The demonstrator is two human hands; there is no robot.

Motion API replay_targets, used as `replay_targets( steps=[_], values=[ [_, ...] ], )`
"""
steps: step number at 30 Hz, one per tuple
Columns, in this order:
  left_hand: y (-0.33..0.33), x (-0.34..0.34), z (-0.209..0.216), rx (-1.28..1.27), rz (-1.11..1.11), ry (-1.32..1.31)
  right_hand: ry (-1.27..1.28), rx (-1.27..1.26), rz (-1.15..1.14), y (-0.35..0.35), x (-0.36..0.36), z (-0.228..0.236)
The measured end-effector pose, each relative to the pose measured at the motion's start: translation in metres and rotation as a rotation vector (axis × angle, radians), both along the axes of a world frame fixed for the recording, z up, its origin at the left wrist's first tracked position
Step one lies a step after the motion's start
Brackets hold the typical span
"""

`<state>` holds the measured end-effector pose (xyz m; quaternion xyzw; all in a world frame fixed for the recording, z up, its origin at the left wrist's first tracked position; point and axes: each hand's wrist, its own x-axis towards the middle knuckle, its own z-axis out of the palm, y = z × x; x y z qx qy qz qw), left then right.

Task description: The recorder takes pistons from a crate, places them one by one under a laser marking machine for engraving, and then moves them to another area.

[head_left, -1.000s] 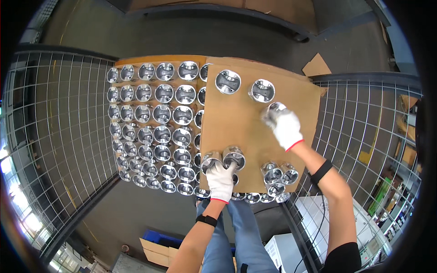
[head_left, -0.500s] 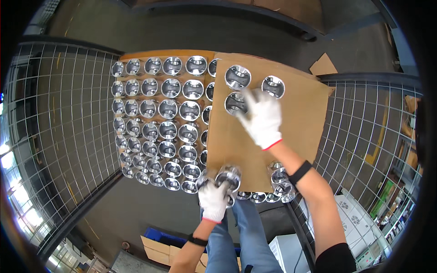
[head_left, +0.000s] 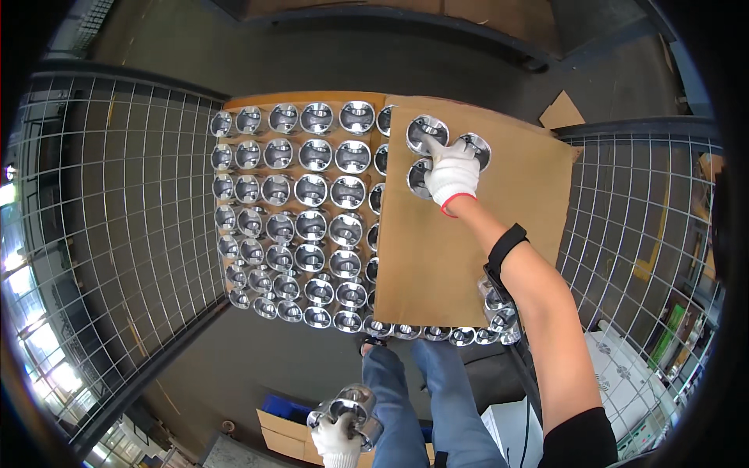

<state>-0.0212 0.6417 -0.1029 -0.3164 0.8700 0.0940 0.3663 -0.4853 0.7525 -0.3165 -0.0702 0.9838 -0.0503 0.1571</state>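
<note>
Both hands wear white knitted gloves. My right hand point(head_left: 454, 169) is over three shiny metal pistons on a brown cardboard sheet point(head_left: 476, 257). Its fingers reach into the upper-left piston point(head_left: 427, 134) and the right-hand piston point(head_left: 476, 150), and appear to grip at their rims. The lower-left piston point(head_left: 419, 179) is partly covered by this hand. Close to the lower edge, left of my legs, my left hand point(head_left: 337, 443) is closed around a cluster of pistons point(head_left: 355, 404). Its fingertips are partly hidden among them.
Rows of upright pistons point(head_left: 311, 189) cover the left side of the layer, some partly under the cardboard sheet. More pistons point(head_left: 499, 312) stand by its lower right corner. Wire mesh walls point(head_left: 148, 210) flank both sides. A white machine point(head_left: 624, 366) stands at the lower right.
My left hand has drawn back from the cardboard's near edge toward the lower edge, carrying pistons. My right hand has moved farther onto the three pistons. The whole view has shifted slightly.
</note>
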Motion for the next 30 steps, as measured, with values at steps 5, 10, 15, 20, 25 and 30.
replay_targets(
  steps=[5, 10, 15, 20, 25, 30],
  values=[
    [-0.015, 0.02, 0.015, -0.051, 0.057, 0.019, 0.109, 0.02, 0.031, 0.005, 0.003, -0.021],
    [-0.04, 0.037, 0.02, -0.065, 0.086, 0.263, 0.056, -0.153, -0.116, 0.016, 0.01, -0.011],
    [-0.082, 0.048, 0.07, -0.085, -0.037, 0.411, 0.022, -0.137, 0.181, 0.013, 0.118, 0.061],
    [-0.136, 0.029, 0.168, 0.198, -0.094, 0.367, -0.205, -0.524, 0.092, 0.023, 0.269, 0.204],
    [-0.174, 0.024, 0.206, 0.044, -0.451, 0.368, -0.346, -0.601, -0.05, 0.058, 0.409, 0.322],
    [-0.154, -0.007, 0.261, 0.039, -0.881, 0.356, -0.178, -0.488, -0.487, 0.101, 0.552, 0.427]
  ],
)
